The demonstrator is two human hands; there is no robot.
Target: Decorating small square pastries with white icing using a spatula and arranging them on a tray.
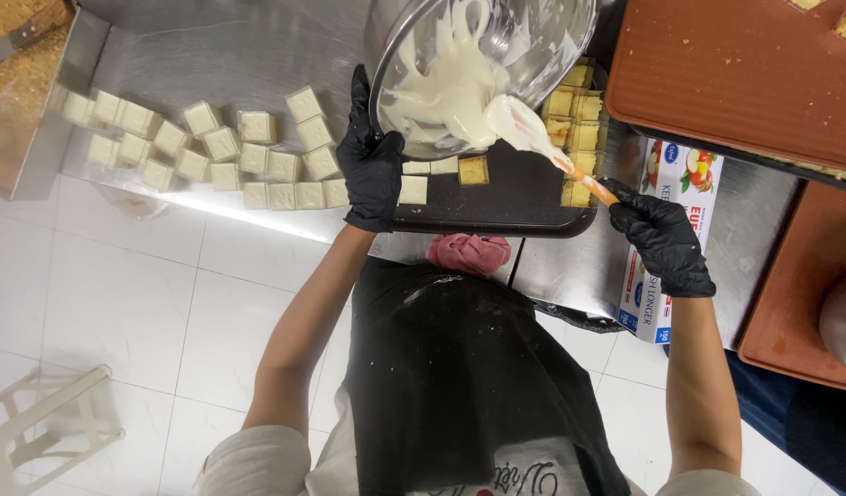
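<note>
Your left hand [372,158] gripped the tilted glass bowl [483,55], top cropped; right hand [664,243] closed on the spatula [542,138]. The bowl hid part of the black tray [515,197].

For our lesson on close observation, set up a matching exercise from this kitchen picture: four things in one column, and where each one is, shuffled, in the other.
Things:
1. metal bowl
2. spatula
3. white coated squares
4. pink cloth

Places:
A. in rows on the steel counter, left of the tray
B. tilted above the dark tray, held by the left hand
C. at the counter edge, below the tray
D. in the right hand, blade at the bowl's rim

Pairs: 1-B, 2-D, 3-A, 4-C
</note>
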